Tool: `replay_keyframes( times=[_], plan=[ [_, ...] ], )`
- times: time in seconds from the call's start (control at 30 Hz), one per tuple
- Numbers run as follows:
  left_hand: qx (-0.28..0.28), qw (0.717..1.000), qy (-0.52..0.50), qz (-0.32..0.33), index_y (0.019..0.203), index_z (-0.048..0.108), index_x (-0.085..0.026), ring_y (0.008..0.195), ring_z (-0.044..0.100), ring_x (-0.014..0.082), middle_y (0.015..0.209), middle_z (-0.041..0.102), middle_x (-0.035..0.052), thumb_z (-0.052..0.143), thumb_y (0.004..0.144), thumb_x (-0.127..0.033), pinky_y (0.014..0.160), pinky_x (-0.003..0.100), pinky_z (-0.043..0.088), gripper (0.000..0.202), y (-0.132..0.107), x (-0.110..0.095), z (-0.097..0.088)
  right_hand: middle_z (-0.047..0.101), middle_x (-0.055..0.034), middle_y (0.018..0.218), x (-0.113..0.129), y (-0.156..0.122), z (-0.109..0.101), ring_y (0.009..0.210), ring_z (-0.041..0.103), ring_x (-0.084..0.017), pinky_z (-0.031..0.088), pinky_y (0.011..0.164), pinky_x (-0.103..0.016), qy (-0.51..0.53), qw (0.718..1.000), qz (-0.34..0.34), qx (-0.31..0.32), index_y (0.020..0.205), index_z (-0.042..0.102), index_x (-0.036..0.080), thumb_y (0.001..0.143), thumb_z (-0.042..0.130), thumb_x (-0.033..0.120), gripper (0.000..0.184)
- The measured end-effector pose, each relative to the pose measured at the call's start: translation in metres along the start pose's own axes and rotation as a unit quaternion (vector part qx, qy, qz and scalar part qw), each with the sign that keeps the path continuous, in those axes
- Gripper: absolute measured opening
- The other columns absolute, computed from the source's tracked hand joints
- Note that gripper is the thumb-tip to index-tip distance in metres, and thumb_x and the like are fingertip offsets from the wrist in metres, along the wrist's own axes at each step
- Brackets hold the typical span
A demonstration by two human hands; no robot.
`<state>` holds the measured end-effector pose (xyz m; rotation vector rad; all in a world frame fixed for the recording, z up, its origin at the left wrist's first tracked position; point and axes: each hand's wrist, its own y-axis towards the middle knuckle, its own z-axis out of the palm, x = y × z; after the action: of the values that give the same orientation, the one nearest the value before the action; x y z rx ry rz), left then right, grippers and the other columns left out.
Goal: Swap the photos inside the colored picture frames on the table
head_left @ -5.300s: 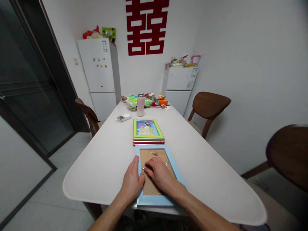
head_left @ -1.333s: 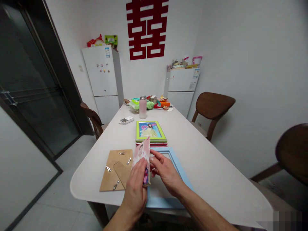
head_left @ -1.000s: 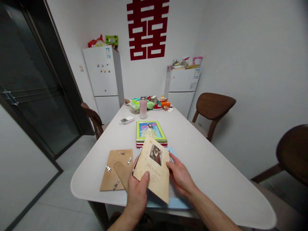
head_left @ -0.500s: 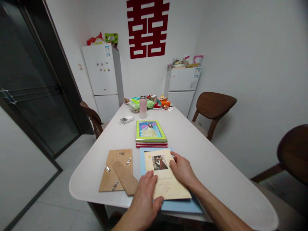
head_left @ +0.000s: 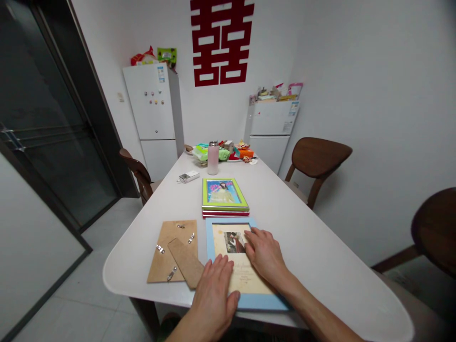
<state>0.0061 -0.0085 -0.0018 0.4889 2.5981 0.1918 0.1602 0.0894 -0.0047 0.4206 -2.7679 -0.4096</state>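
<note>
A light blue picture frame (head_left: 213, 227) lies on the white table (head_left: 306, 247) in front of me. A cream card with a small photo (head_left: 233, 241) lies inside it. My left hand (head_left: 215, 289) rests flat on the card's near left part, fingers stretched out. My right hand (head_left: 265, 254) lies flat on the card's right side, fingers pointing left. Neither hand holds anything. The frame's brown backing board (head_left: 171, 251) with its stand and metal clips lies on the table just left of the frame.
A stack of frames topped by a green one (head_left: 223, 194) lies just beyond the blue frame. Farther back are a pink bottle (head_left: 213, 158), a small white device (head_left: 188, 177) and a tray of snacks. Wooden chairs (head_left: 315, 159) stand around the table; two white fridges stand at the wall.
The backing board came off the blue frame and was laid to the left. My hands turned a photo card over, lowered it into the frame and now press it flat.
</note>
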Motion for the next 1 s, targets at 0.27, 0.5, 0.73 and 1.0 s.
replay_keyframes(
  times=[0.27, 0.5, 0.73, 1.0],
  plan=[
    [-0.104, 0.985, 0.096, -0.1, 0.118, 0.04, -0.011, 0.119, 0.029, 0.0297, 0.128, 0.035, 0.0184, 0.049, 0.068, -0.018, 0.093, 0.049, 0.03, 0.052, -0.06, 0.082, -0.034, 0.056, -0.0077, 0.099, 0.082, -0.019, -0.009, 0.093, 0.045, -0.021, 0.031, 0.081, -0.035, 0.14, 0.977, -0.148, 0.055, 0.104, 0.053, 0.019, 0.073, 0.047, 0.029, 0.033],
    [-0.132, 0.975, 0.128, -0.125, 0.117, 0.04, -0.014, 0.116, 0.034, 0.0278, 0.127, 0.038, 0.0159, 0.046, 0.074, -0.026, 0.092, 0.046, 0.033, 0.046, -0.081, 0.107, -0.028, 0.052, -0.0095, 0.093, 0.133, -0.023, 0.017, 0.087, 0.045, -0.023, 0.033, 0.077, -0.038, 0.119, 0.975, -0.158, 0.104, 0.108, 0.048, 0.018, 0.064, 0.055, 0.027, 0.045],
    [-0.196, 0.968, 0.153, -0.039, 0.126, 0.024, -0.019, 0.123, 0.02, 0.0267, 0.133, 0.027, 0.0137, 0.04, 0.077, -0.016, 0.095, 0.047, 0.028, 0.052, -0.063, 0.094, -0.053, 0.05, -0.0074, 0.098, 0.119, -0.021, -0.014, 0.091, 0.047, -0.017, 0.037, 0.082, -0.03, 0.294, 0.943, -0.151, 0.047, 0.108, 0.049, 0.018, 0.065, 0.05, 0.016, 0.043],
    [-0.14, 0.986, 0.093, 0.022, 0.124, 0.025, -0.012, 0.123, 0.02, 0.0262, 0.131, 0.028, 0.0201, 0.048, 0.073, -0.011, 0.094, 0.046, 0.032, 0.056, -0.022, 0.03, -0.021, 0.052, -0.0087, 0.1, 0.035, -0.042, -0.05, 0.094, 0.051, -0.02, 0.041, 0.083, -0.034, 0.238, 0.966, -0.103, 0.009, 0.095, 0.058, 0.019, 0.065, 0.049, 0.021, 0.032]
  ],
)
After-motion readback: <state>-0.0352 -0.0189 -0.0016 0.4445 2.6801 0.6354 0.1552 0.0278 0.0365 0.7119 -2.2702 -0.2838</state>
